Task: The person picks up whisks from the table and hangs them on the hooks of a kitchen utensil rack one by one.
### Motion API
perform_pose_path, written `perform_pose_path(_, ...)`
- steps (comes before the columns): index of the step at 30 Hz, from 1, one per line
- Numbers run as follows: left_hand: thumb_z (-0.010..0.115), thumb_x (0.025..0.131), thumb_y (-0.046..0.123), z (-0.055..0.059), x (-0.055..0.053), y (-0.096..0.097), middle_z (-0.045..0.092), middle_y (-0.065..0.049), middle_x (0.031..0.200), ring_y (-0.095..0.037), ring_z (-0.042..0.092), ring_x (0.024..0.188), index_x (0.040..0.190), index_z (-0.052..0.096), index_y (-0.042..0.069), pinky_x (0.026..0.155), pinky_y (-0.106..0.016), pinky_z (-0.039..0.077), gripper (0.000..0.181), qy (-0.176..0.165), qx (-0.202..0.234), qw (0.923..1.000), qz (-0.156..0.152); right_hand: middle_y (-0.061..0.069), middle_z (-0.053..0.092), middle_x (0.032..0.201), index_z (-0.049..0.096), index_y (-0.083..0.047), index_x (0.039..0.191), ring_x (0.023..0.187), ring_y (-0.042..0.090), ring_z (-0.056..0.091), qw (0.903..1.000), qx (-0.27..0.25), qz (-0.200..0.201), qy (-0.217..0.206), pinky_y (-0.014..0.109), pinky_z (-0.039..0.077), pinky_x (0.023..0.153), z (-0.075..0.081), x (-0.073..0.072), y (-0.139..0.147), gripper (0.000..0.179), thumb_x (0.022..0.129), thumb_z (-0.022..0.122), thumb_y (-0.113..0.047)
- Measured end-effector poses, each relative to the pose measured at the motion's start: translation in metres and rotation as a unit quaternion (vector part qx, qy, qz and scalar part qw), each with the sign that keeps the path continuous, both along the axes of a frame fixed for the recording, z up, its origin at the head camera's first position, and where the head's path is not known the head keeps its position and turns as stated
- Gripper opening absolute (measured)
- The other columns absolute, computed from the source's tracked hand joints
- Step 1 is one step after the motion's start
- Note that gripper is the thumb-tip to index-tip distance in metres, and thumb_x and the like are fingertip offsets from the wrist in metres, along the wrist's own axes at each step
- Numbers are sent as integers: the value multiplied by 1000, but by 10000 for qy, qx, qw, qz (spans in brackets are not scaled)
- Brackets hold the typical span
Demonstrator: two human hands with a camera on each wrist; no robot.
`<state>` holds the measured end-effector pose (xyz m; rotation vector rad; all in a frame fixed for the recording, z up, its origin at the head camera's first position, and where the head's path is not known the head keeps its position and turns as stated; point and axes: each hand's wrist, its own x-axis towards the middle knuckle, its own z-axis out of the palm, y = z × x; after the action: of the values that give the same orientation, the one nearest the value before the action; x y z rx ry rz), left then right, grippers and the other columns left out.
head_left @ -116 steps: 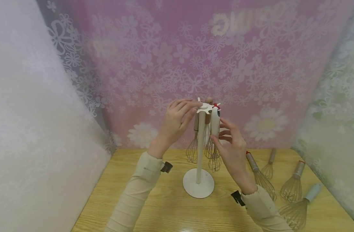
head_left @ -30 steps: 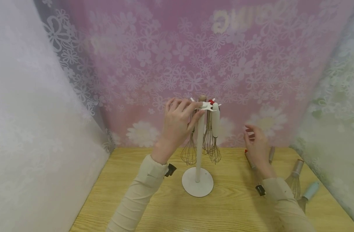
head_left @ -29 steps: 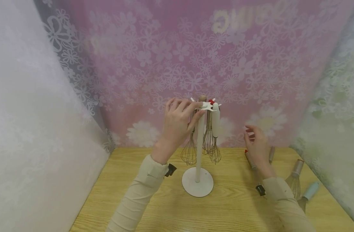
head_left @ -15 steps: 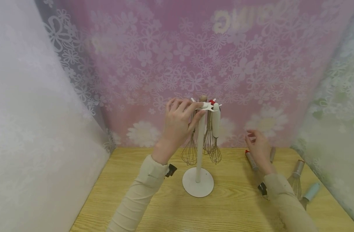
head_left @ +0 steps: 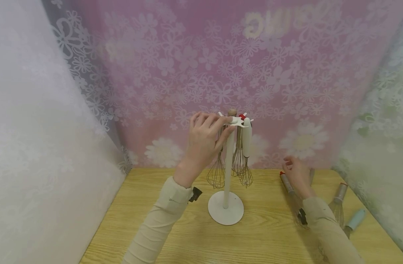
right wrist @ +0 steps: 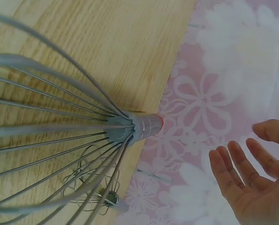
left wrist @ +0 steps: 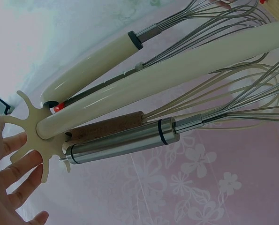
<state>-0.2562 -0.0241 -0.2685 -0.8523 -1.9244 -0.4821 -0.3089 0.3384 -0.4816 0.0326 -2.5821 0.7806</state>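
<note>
My left hand [head_left: 203, 137] is at the top of a white whisk stand [head_left: 227, 165], index finger on the top disc and thumb just under its edge. In the left wrist view its fingers [left wrist: 22, 171] lie among the prongs. Several whisks hang there: a cream-handled whisk [left wrist: 94, 68], a steel-handled whisk [left wrist: 123, 141], a wooden-handled whisk [left wrist: 109, 125] and a red-tipped one partly hidden by the pole. My right hand [head_left: 297, 174] hovers with loosely bent fingers, holding nothing, over a red-ended whisk [right wrist: 148, 125] and a small whisk [right wrist: 111, 198] on the table.
The wood-patterned table [head_left: 175, 227] carries the stand's round base [head_left: 218, 216]. To the right lie a grey-handled whisk [head_left: 341, 190] and a light-blue-handled whisk [head_left: 356, 219], partly behind my right sleeve [head_left: 330, 231]. A pink floral backdrop [head_left: 188, 73] rises along the back edge.
My right hand has let go of the cream-handled whisk, which hangs on the stand. It has moved right, then lower toward the table whisks. The left hand stays at the disc.
</note>
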Motion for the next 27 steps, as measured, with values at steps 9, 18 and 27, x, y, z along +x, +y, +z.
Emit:
perform_pose_path(9, 66, 98, 35, 0, 1, 0, 70, 1, 100, -22, 60, 101, 112, 73, 19, 110, -50, 36, 22, -33, -4, 10000, -1, 35, 67, 104, 60, 13, 122, 95, 51, 61, 9989, 128, 274, -355, 63, 46, 83, -9, -7, 8, 37, 90, 68, -1)
perform_pose_path(18, 66, 98, 36, 0, 0, 0, 69, 1, 99, -22, 61, 102, 113, 73, 20, 109, -50, 37, 23, -8, -31, 10000, 12, 41, 57, 120, 51, 18, 130, 104, 53, 58, 9886, -49, 550, -1403, 60, 51, 83, -14, -2, 14, 41, 96, 61, -2)
perform_pose_path(27, 66, 98, 35, 0, 1, 0, 70, 1, 101, -22, 60, 101, 113, 73, 19, 109, -50, 37, 22, -31, -27, 10000, 20, 42, 56, 124, 47, 21, 128, 93, 47, 63, 9793, 135, 862, -1828, 45, 54, 66, -17, 1, 20, 42, 94, 58, -1)
